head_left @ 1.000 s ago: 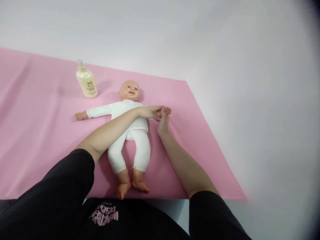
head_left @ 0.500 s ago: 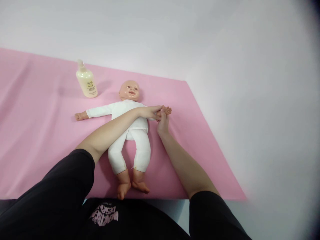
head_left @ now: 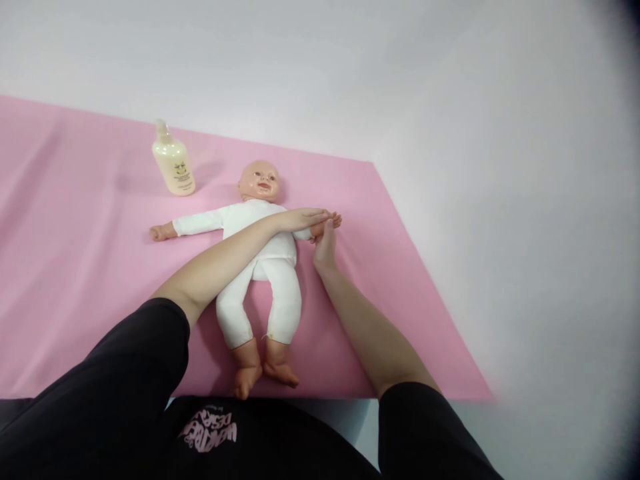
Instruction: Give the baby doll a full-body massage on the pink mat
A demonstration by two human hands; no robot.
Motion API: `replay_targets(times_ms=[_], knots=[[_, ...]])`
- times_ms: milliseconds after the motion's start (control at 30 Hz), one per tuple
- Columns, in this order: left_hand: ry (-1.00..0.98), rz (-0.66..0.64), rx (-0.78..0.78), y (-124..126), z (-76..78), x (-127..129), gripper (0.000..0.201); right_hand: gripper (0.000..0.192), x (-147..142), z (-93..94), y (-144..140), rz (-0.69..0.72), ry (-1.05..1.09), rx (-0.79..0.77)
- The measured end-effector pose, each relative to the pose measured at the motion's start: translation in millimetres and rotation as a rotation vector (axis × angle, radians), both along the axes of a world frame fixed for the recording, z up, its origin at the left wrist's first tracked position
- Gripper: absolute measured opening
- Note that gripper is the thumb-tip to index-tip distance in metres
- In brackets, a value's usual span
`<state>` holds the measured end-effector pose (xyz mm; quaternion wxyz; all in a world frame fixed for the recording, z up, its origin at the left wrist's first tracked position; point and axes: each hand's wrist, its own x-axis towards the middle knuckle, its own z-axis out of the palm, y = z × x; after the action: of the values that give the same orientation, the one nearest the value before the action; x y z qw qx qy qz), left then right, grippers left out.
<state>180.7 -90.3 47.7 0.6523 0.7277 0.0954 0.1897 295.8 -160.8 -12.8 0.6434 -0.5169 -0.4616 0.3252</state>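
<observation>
A baby doll (head_left: 260,267) in white clothes lies on its back on the pink mat (head_left: 75,267), head away from me. My left hand (head_left: 300,219) reaches across the doll's chest and lies flat, fingers stretched out, along the doll's arm on the right side. My right hand (head_left: 326,245) comes from below and holds the doll's small hand (head_left: 334,220) at the wrist, thumb up against it. The two hands touch each other there. The doll's other arm (head_left: 185,225) lies stretched out to the left.
A pale yellow lotion bottle (head_left: 173,161) with a pump top stands on the mat, behind and left of the doll's head. The mat's right edge (head_left: 425,280) runs diagonally onto a white surface. My black sleeves fill the bottom of the view.
My left hand's fingers, curled around the doll's arm before, have straightened and now lie flat over it. My right hand stays at the doll's wrist, barely shifted.
</observation>
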Motion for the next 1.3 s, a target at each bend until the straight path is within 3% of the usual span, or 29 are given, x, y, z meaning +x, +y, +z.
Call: replay_targets(times_ms=[100, 267, 467, 700, 1067, 1300], knots=[[0.006, 0.010, -0.028, 2.3, -1.9, 1.2, 0.064, 0.072, -2.4, 5.6, -4.8, 0.016, 0.026, -0.048], [0.043, 0.046, -0.075, 5.7, -5.0, 2.5, 0.063, 0.066, -7.2, 12.6, -9.4, 0.041, 0.037, -0.032], [0.011, 0.088, -0.006, 11.5, -9.6, 3.9, 0.068, 0.068, -9.4, 16.9, -10.6, 0.073, 0.034, -0.005], [-0.022, 0.150, 0.027, 13.7, -8.8, 4.2, 0.055, 0.062, -8.1, 18.4, -10.5, 0.076, -0.031, 0.030], [0.052, 0.108, -0.199, -0.9, 4.1, 0.5, 0.040, 0.086, -4.4, 2.7, -1.7, 0.057, 0.004, -0.004], [0.072, 0.104, -0.214, -5.3, 11.0, 0.5, 0.029, 0.090, -3.5, -2.9, 0.8, 0.054, 0.005, 0.032]])
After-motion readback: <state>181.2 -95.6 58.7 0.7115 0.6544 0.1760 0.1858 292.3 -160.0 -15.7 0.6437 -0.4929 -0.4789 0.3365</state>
